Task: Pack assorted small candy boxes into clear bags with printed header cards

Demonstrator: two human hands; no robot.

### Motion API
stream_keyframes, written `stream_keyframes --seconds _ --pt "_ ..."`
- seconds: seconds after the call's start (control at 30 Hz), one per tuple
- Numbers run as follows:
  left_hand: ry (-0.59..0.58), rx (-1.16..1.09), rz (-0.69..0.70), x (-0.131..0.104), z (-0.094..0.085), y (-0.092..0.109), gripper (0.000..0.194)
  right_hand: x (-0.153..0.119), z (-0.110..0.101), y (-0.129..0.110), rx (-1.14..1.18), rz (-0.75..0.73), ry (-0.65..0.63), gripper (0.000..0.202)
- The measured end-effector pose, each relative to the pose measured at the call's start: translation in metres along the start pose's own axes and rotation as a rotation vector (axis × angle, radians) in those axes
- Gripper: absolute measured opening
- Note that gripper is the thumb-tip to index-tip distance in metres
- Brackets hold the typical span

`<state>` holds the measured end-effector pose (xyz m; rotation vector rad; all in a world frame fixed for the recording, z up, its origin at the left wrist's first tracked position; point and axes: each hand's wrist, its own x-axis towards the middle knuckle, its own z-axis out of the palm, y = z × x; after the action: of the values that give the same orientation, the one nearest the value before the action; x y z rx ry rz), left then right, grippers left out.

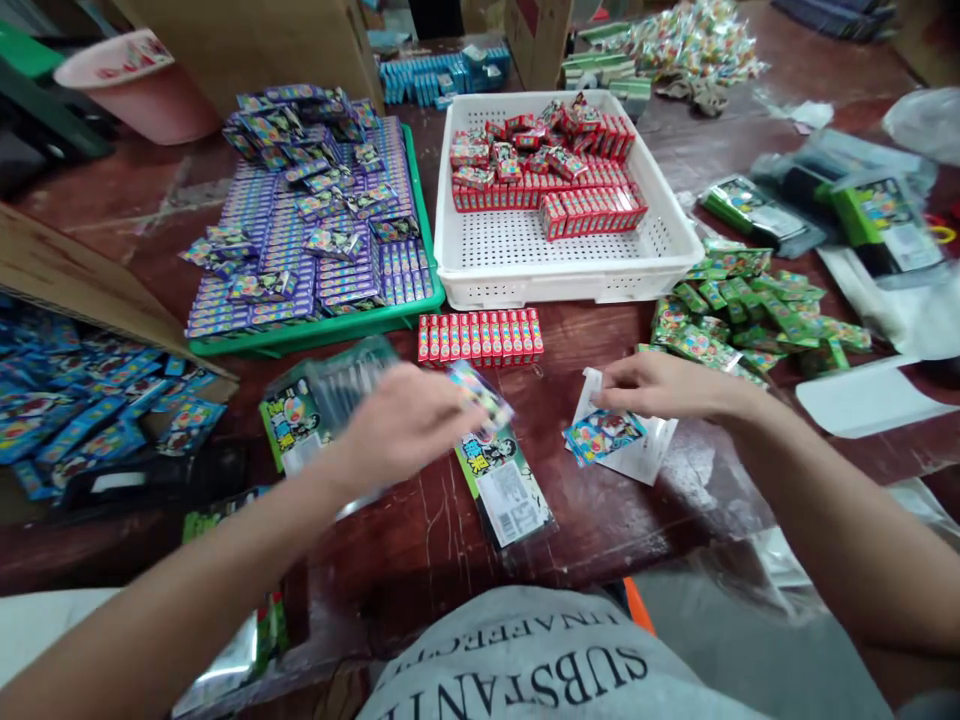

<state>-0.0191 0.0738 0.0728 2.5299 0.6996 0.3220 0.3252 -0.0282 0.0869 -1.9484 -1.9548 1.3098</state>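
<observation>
My left hand [401, 425], smeared by motion, is closed on a small purple packet [484, 397] above the table. Just beneath lies a green and black printed bag [504, 490] with a white label. My right hand [649, 385] has its fingers pressed together at a white paper sheet [646, 455]; a blue packet [606, 435] lies over that sheet, under the fingertips. A row of red boxes [480, 338] stands between the hands, farther back. Left of it, clear bags with a green and black card [292, 420] lie partly behind my left hand.
Behind are a green tray [429, 235] of purple packets and a white basket [562, 285] of red boxes. Green packets [750, 310] are heaped at the right, with bagged packs [892, 220] beyond. A carton [97, 280] of blue packets stands left; a pink bucket [142, 90] is behind.
</observation>
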Motion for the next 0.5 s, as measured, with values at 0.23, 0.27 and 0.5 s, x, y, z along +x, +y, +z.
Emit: stream_keyframes --seconds 0.23,0.27,0.5 --pt "-0.17 -0.272 0.191 -0.004 0.088 0.038 0.02 0.032 0.035 0.003 -0.365 -0.102 0.238 0.04" --pt "-0.157 -0.263 0.176 -0.004 0.088 0.036 0.021 0.028 0.041 0.007 -0.402 -0.127 0.307 0.049" --pt "-0.071 -0.03 0.04 0.002 0.086 0.042 0.056 0.012 0.1 0.01 -0.491 -0.119 0.479 0.092"
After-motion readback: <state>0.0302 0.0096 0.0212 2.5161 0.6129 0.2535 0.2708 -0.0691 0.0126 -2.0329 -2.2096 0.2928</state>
